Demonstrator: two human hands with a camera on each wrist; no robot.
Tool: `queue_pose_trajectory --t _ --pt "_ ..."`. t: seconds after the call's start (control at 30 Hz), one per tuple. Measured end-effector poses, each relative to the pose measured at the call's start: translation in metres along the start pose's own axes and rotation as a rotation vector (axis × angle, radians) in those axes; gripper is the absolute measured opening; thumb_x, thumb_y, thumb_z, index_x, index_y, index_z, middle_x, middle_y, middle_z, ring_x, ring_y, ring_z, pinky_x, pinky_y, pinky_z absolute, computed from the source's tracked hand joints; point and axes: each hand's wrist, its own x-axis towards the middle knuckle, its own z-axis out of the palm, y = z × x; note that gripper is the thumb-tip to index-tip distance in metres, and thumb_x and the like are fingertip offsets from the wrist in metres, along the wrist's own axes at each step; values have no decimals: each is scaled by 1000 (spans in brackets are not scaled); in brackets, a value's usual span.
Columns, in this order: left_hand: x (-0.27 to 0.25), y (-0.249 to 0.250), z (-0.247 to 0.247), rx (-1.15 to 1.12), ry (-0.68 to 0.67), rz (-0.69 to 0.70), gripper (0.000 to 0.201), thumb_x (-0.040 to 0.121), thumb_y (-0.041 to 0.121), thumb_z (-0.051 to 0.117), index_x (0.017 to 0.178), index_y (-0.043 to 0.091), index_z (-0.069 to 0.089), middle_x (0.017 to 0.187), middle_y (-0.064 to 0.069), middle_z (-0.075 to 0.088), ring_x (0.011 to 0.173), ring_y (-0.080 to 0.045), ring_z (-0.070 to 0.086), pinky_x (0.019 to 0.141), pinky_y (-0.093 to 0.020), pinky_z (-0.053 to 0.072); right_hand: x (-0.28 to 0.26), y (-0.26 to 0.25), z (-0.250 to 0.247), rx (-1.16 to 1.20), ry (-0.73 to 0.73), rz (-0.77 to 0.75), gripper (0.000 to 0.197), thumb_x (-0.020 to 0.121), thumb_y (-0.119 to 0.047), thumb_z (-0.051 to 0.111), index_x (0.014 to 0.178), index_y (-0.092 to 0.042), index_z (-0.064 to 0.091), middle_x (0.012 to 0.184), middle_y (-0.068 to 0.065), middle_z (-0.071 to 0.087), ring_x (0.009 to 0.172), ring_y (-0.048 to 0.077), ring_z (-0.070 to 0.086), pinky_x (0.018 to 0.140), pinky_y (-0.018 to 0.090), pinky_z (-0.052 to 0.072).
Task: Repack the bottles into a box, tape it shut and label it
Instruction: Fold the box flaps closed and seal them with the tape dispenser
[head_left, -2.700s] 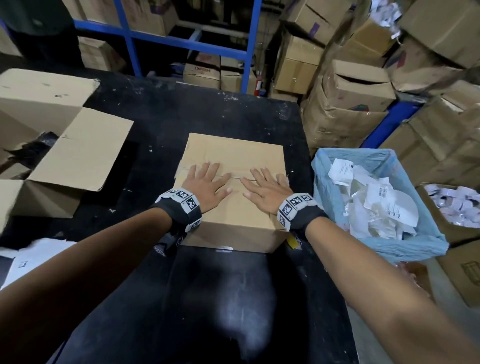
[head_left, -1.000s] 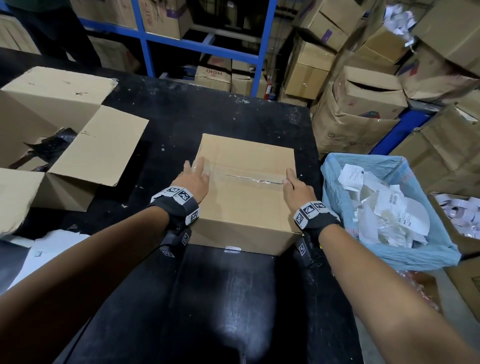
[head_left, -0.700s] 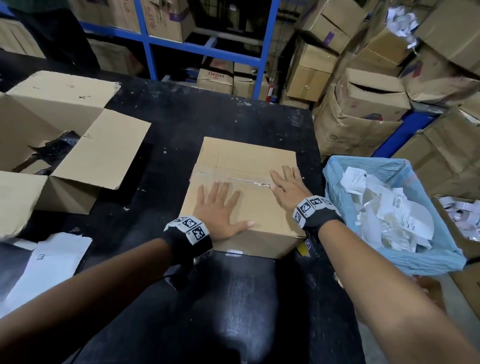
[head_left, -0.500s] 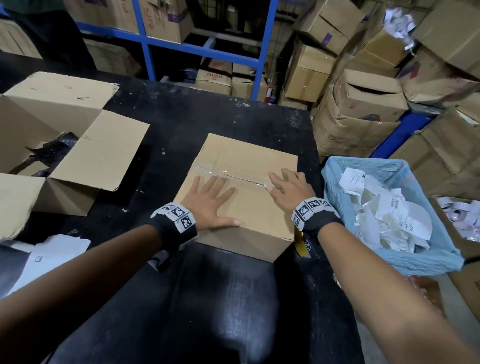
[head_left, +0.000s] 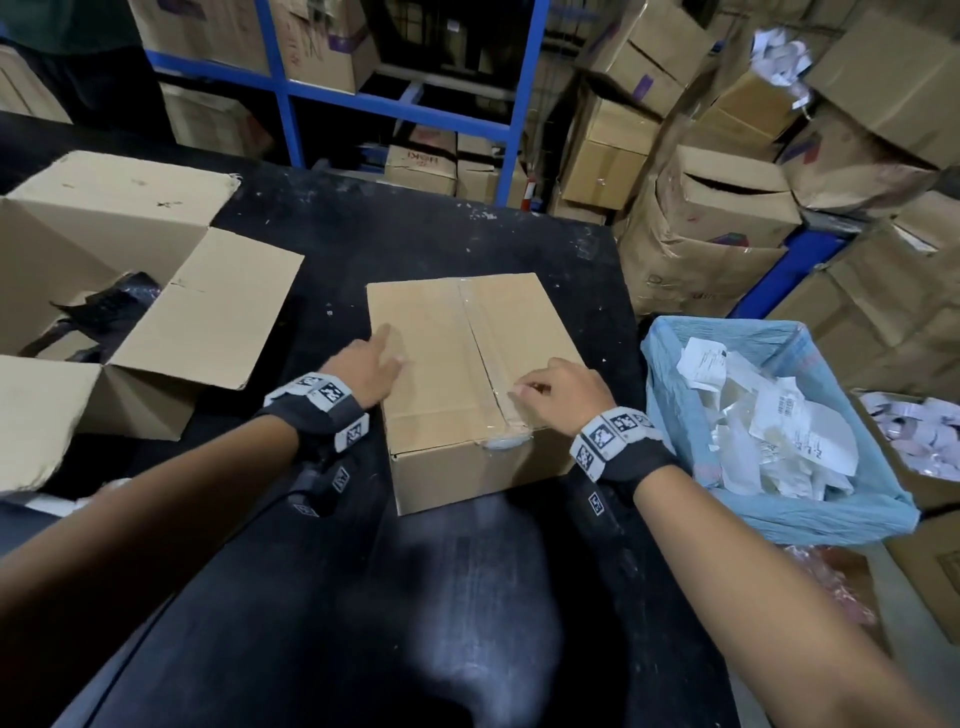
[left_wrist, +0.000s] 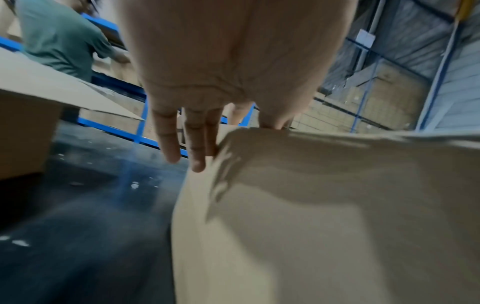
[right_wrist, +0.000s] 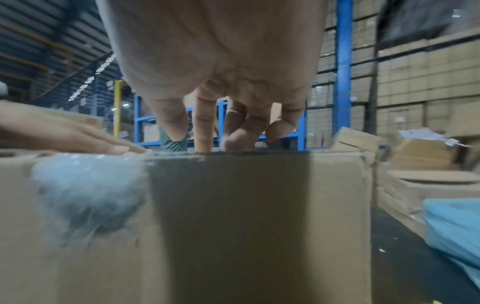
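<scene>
1. The box sits shut near the middle of the tabletop, clear tape running along its top seam and over the near edge.
2. The left hand lies flat with straight fingers on the box's left top edge, steadying it.
3. The right hand, fingers bent, presses fingertips on the tape near the near edge and holds nothing.
4. Taping looks nearly finished; no label shows on the box.
5. Next: rub the tape end down firmly, then fetch a label.
</scene>
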Motion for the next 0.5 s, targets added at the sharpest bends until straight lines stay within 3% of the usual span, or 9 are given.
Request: queue_pose_trajectory --t 0.1,0.23,0.3,0.37,0.5 --pt "-21 20 20 -65 -68 -53 81 86 67 38 149 33 -1 155 -18 10 128 -43 41 105 -41 35 15 8 -6 -51 28 79 28 93 -43 49 111 -33 67 122 5 53 115 26 47 101 45 36" --pt "-41 20 33 -171 -65 0 95 77 71 50 148 37 -3 157 -11 -7 136 -37 32 108 -36 32 25 21 1 34 -84 276 38 91 -47 43 127 -36 42 152 14 25 134 39 31 106 50 32" --pt "-46 14 32 -214 -61 25 92 79 68 52 148 37 1 158 -9 -7 139 -34 28 108 -35 30 23 22 8 80 -137 285 44 88 -53 38 129 -39 30 148 18 28 127 42 38 101 51 37" --pt "-44 12 29 -219 -35 49 88 80 65 53 149 35 6 158 -8 0 139 -33 28 108 -35 30 18 23 11 113 -116 303 46 86 -57 37 129 -41 28 143 18 32 121 40 42 99 49 39" --pt "-23 5 18 -134 10 80 70 87 58 46 146 31 19 146 -14 30 126 -37 43 103 -40 39 5 18 21 203 -27 371 50 84 -60 42 127 -36 32 135 16 34 117 36 44 90 40 38"
